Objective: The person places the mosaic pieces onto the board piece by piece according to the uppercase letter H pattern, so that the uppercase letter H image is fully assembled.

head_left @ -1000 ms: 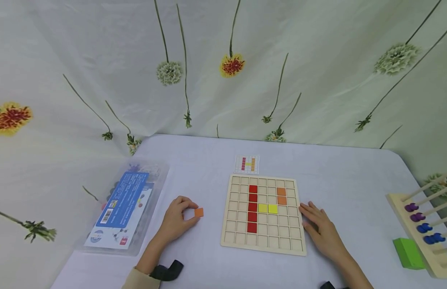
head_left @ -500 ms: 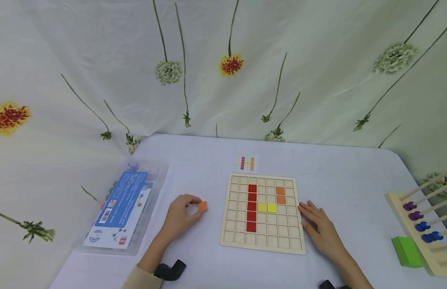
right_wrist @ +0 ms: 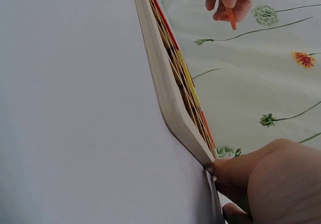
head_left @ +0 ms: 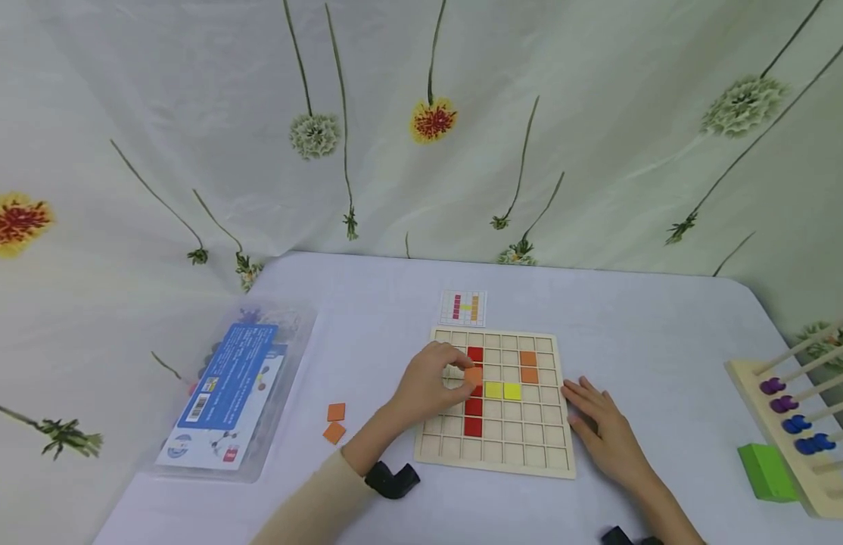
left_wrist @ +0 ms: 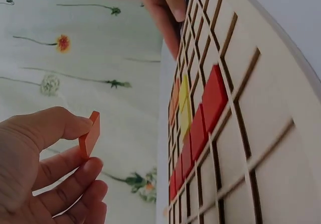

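My left hand (head_left: 424, 386) is over the left half of the wooden grid board (head_left: 534, 459), pinching an orange square tile (left_wrist: 91, 135) between thumb and index finger. In the left wrist view the tile is raised clear of the board. A column of several red tiles (head_left: 473, 427) sits in the grid. Two yellow tiles (head_left: 512, 391) run rightward from it, and two orange tiles (head_left: 528, 375) lie in a column farther right. Along the board's right edge rests my right hand (head_left: 608, 435), its thumb and fingertips touching the rim, fingers fairly straight.
Behind the board lies a small pattern card (head_left: 464, 309). Two loose orange tiles (head_left: 336, 412) are on the table at left, near a clear plastic case (head_left: 263, 454) with a blue label. A bead abacus (head_left: 769, 424) and green block (head_left: 766, 472) stand at right.
My left hand has carried the orange tile rightward from the table to above the board. Two loose orange tiles have come into sight where it was. My right hand has stayed put.
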{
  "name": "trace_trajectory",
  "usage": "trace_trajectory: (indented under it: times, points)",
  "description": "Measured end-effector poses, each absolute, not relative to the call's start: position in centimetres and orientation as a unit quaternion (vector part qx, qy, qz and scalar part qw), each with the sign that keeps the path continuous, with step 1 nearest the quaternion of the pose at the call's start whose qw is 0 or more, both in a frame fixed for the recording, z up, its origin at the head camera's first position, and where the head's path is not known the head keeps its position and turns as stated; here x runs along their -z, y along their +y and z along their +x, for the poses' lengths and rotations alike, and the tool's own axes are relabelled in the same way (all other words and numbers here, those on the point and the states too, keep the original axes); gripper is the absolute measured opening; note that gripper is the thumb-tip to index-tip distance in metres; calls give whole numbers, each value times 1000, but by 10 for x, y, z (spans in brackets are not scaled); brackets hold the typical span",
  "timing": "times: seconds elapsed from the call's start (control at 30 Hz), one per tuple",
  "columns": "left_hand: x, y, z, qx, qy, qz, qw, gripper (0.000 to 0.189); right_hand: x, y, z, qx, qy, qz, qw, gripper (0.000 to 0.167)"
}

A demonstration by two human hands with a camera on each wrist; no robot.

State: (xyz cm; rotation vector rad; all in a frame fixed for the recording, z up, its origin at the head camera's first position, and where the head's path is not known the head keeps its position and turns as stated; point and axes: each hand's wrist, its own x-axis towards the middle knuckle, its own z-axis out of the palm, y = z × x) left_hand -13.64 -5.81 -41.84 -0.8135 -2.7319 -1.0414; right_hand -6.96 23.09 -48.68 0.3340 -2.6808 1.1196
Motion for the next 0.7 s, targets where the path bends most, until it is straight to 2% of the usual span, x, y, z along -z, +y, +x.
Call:
trace_trajectory:
  times: [0.33, 0.7]
  points:
    - [427, 8, -148, 279, -904, -324, 3, 19, 486, 231, -71, -383, -910, 118, 108, 44]
    - [442, 32, -156, 228, -920, -319, -20, 20, 485, 231, -71, -386, -909, 115, 104, 43]
